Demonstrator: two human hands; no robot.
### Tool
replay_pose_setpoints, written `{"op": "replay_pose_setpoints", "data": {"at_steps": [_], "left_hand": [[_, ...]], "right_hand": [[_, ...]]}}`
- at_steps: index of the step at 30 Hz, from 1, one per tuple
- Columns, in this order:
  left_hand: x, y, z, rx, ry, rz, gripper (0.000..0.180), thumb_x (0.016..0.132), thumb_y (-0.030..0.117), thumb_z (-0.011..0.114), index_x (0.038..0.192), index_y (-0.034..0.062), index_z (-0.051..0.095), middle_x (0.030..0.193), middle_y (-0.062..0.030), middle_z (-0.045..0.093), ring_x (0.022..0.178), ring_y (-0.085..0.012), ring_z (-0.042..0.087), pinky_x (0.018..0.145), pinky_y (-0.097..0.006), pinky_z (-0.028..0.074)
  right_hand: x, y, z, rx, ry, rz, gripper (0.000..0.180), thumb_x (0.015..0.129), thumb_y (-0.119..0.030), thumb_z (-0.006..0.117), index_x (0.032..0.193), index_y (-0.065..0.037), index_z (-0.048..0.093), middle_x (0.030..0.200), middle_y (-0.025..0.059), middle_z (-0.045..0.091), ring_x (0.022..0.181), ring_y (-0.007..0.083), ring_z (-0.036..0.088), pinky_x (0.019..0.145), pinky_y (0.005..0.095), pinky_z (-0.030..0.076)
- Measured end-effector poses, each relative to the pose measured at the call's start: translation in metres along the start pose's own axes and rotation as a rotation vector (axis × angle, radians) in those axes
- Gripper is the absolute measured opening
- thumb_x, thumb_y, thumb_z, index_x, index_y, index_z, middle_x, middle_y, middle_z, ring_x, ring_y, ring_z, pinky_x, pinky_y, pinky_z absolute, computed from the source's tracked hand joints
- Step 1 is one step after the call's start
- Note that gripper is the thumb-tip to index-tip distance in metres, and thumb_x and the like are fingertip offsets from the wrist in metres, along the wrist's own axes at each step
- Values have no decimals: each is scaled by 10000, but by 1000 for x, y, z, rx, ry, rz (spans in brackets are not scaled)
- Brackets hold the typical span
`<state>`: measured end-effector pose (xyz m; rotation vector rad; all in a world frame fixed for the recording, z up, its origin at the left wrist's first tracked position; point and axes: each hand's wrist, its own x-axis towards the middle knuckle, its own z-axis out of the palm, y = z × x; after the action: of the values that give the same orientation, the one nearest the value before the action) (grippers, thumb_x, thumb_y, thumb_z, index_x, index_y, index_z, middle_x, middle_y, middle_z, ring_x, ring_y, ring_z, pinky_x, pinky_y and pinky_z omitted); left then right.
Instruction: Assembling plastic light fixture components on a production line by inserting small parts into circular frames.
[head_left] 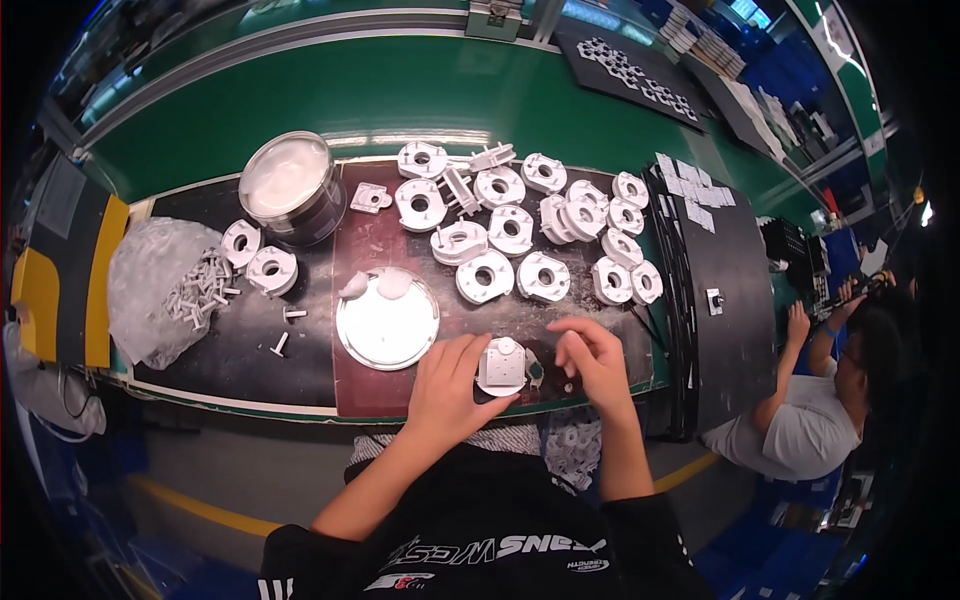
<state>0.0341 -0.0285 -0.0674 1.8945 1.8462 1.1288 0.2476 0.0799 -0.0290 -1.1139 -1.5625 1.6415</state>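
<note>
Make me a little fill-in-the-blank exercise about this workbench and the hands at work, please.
1. The ____ hand holds a round white part.
2. The shiny round disc lies to the ____ of the see-through plastic bag.
3. Between bag and disc, ____ small stemmed pieces lie loose.
4. Compared with the disc, the open tin stands ____ from that hand.

Missing words: left; right; two; farther.

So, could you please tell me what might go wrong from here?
The round white plastic part held by the left hand sits near the front edge of the black-and-red worktable and could get knocked off. Two loose, white T-shaped pins might be brushed aside.
</note>
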Motion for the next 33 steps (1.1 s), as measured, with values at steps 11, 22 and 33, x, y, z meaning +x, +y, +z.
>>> {"op": "replay_pose_setpoints", "data": {"at_steps": [11,22,33], "left_hand": [[26,44,-57,-117,65,-2,776,639,206,932,1315,33,592,1273,-156,623,1127,-358,578,985,-446,481],[23,38,-118,-77,258,68,780,679,274,919,1356,51,601,1314,-154,581,1187,-346,563,1026,-431,449],[137,-195,-265,-31,556,-238,746,771,330,915,1359,5,592,1222,-155,682,1111,-268,647,949,-374,522]], "right_hand": [[-10,40,-5,111,155,-58,167,1064,-140,598,1100,-5,690,739,-3,598,594,32,454,544,190,344],[-11,58,-10,138,138,-141,146,1052,-120,608,1099,1,674,738,6,577,599,49,454,544,197,332],[-15,52,-7,98,143,-161,164,1043,-151,619,1068,2,672,715,16,592,581,54,479,534,200,351]]}}
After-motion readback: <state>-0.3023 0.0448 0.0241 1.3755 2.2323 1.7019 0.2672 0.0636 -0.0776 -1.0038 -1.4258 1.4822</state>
